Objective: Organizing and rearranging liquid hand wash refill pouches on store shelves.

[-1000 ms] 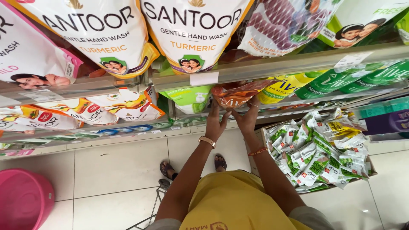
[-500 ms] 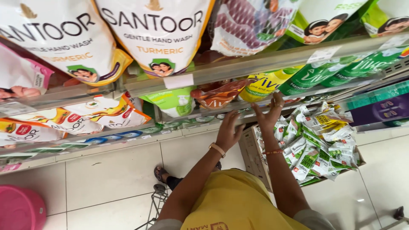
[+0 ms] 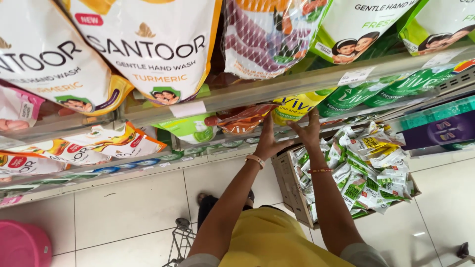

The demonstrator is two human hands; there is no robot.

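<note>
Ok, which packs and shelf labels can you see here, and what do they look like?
White and orange refill pouch: top shelf, centre-left.
Netted multicolour pack: top shelf, centre.
Yellow pouch: lower shelf, by the right hand.
Orange pack: above the left hand.
Green and white sachets: box below.
White label: shelf edge.

The left hand (image 3: 267, 143) covers part of the orange refill pouch (image 3: 242, 120), whose rear is lost under the shelf rail (image 3: 277, 89). The pink tub (image 3: 22, 244) is cut by the lower left corner. The right hand's (image 3: 309, 131) fingertips hide behind the yellow pouch (image 3: 297, 105); its grip is unclear
</note>
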